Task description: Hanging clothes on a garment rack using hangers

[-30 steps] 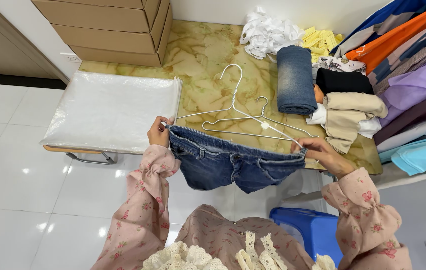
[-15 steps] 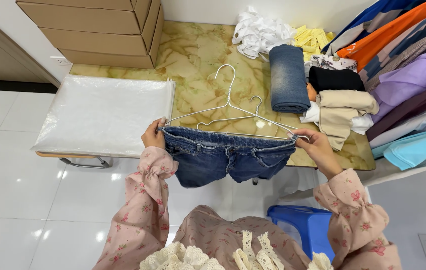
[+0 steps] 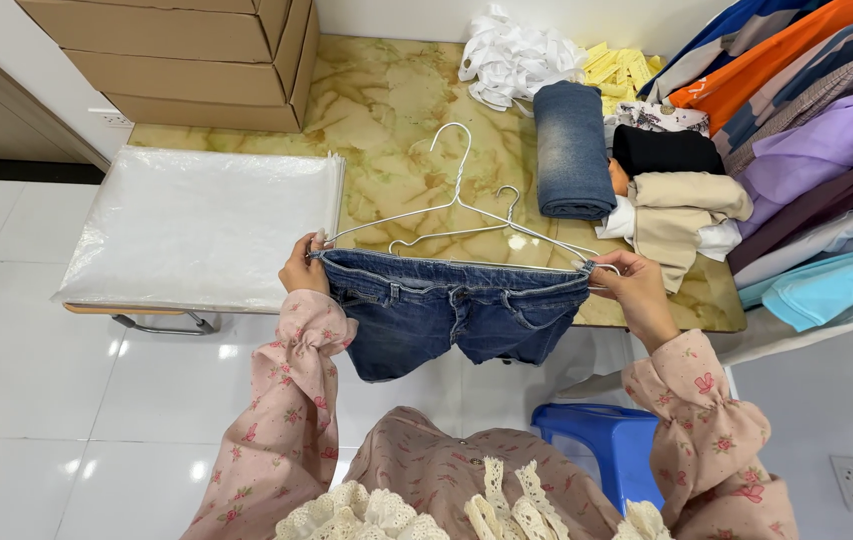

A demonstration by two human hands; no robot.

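Both hands, left hand [image 3: 303, 268] and right hand [image 3: 634, 285], stretch denim shorts [image 3: 446, 310] over hangers [image 3: 466, 215]

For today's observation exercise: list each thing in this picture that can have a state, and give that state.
denim shorts: held up by the waistband, stretched along a hanger
left hand: pinching the waistband's end
right hand: pinching the other end
wire hangers: two, overlapping
rolled jeans: rolled, lying on the table
cardboard boxes: stacked, closed
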